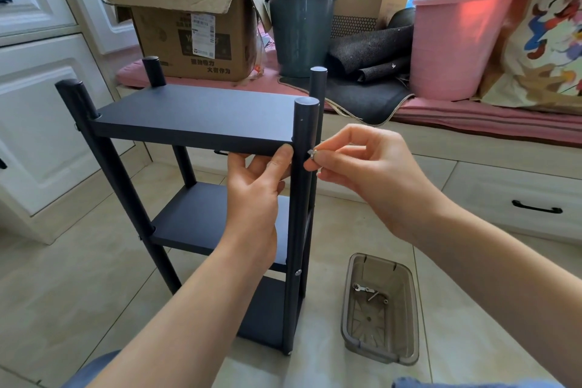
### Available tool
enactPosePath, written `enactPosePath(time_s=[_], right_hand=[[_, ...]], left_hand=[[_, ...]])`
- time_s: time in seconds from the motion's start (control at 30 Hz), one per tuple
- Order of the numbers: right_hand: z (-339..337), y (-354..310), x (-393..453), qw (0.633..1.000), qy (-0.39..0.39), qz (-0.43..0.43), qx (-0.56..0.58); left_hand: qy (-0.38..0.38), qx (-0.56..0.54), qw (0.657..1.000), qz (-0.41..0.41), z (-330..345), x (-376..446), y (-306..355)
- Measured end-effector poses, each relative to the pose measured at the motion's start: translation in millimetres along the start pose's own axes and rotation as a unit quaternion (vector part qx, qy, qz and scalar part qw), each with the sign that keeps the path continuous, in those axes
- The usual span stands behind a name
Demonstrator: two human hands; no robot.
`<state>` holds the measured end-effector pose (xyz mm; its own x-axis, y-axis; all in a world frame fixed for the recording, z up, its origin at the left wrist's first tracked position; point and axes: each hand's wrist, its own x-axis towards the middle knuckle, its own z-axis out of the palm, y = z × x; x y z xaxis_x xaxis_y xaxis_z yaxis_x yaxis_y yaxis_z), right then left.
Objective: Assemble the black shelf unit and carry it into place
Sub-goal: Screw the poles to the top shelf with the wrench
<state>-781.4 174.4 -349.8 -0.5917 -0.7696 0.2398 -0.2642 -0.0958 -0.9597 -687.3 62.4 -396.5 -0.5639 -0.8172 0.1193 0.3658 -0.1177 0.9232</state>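
Shelf unit (pixel 195 116) stands upright on the floor, three boards already fitted. Top board (pixel 201 113) is gripped by the left hand (pixel 255 186); a small screw (pixel 312 154) is pinched at the front post (pixel 299 198) by the right hand (pixel 362 167). Carrying is probably still left.

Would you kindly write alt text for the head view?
The right hand pinches a small screw against the front post of a black shelf unit while the left hand grips its top shelf. A clear tray of hardware sits on the floor.

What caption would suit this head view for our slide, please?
Left hand steadies the top shelf while right hand pinches a small screw against the front post.
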Motion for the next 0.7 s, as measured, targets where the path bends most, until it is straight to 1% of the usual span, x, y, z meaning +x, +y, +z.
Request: enactPosePath(time_s=[0.03,0.1,0.27,0.33,0.47,0.57,0.67,0.7], right_hand=[[1.0,-0.5,-0.6,0.999,-0.001,0.027,0.037],[2.1,-0.3,-0.4,0.999,0.009,0.032,0.037],[5.8,-0.1,-2.4,0.994,0.054,-0.039,-0.087],[6.5,0.0,-2.6,0.992,0.06,-0.046,-0.103],[5.4,-2.1,-2.6,0.999,0.034,0.032,0.005],[5.6,-1.8,-1.9,0.999,0.034,0.028,-0.012],[4.8,-3.2,-1.9,0.998,0.023,0.051,0.017],[5.0,-3.5,-2.9,0.999,0.026,0.045,0.011]], left_hand=[[-0.002,0.002,1.0,0.0,0.3,-0.3,0.0],[-0.003,0.003,1.0,0.002,0.2,0.2,0.3],[-0.003,0.003,1.0,-0.002,0.9,0.7,0.3],[-0.004,0.005,1.0,-0.001,0.2,0.4,0.3],[-0.004,0.006,1.0,-0.003,0.1,0.0,0.9],[-0.002,0.003,1.0,-0.002,0.1,-0.9,1.2],[-0.006,0.005,1.0,-0.002,0.0,-1.3,1.0],[-0.007,0.005,1.0,-0.003,0.0,-1.2,0.8]])
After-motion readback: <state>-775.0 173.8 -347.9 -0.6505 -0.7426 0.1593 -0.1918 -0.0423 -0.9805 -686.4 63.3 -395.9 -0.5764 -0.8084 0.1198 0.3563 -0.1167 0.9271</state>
